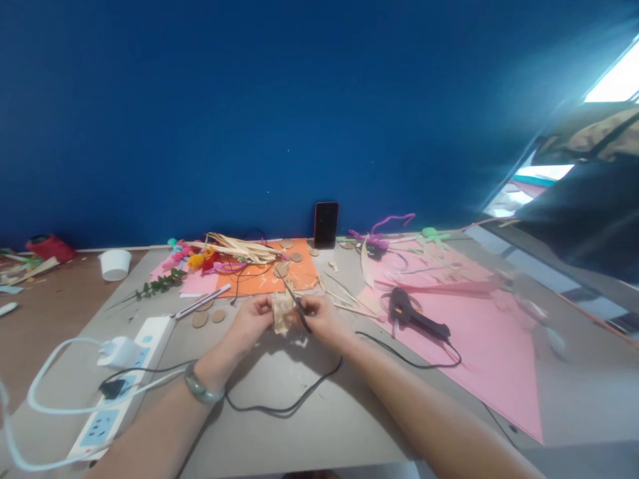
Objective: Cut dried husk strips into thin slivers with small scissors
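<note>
A power strip (144, 346) lies at left. The left hand (253, 318)'s grip pinches a pale piece (282, 314) above the surface (279, 442); the right hand (323, 320)'s grip clasps a dark tool (301, 313), possibly tweezers, beside it. Further right, a glue gun (421, 322).

Your beige piece (281, 315) looks rough and crinkled, your bracelet (200, 388) smooth and glossy. Before you are a matt plastic glue gun (405, 313), smooth pink paper (492, 356) and a glossy phone (326, 225).

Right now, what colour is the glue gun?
The glue gun is black, as the head view shows.
</note>
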### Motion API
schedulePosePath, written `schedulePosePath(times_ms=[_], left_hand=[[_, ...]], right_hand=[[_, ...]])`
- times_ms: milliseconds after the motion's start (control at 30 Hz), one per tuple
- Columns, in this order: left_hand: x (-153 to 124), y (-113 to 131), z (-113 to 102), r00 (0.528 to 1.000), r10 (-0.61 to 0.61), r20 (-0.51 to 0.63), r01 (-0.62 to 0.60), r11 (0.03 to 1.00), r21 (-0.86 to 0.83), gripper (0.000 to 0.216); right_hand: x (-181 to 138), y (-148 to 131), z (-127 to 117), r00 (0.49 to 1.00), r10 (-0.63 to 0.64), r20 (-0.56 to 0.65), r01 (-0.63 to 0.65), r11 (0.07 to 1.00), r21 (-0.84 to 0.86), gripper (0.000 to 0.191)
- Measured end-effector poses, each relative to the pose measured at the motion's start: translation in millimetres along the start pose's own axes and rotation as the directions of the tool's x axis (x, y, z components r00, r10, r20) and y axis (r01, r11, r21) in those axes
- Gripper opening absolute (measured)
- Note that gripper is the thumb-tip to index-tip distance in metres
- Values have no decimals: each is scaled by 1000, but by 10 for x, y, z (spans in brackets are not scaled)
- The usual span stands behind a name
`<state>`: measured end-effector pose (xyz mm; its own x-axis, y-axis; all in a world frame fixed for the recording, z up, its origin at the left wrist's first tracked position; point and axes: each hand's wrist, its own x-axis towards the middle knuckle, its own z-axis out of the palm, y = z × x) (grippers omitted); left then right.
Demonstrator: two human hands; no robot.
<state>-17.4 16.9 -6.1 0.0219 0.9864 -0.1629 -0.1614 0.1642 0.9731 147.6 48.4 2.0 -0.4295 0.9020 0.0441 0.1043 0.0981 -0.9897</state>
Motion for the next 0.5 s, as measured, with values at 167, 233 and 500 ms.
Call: schedulePosePath(times_ms=[167, 233, 500], left_hand=[[-19, 62, -21, 997, -47, 54, 45, 999, 21, 27], [-24, 79, -25, 995, -53, 83, 50, 998, 32, 30], [-47, 91, 1, 997, -74, 38, 73, 997, 22, 32]], right_hand=[[32, -20, -43, 994, 22, -108, -28, 998, -51, 35], [39, -27, -58, 992, 29, -120, -36, 998, -55, 35], [18, -42, -59, 992, 1, -123, -14, 994, -105, 28]])
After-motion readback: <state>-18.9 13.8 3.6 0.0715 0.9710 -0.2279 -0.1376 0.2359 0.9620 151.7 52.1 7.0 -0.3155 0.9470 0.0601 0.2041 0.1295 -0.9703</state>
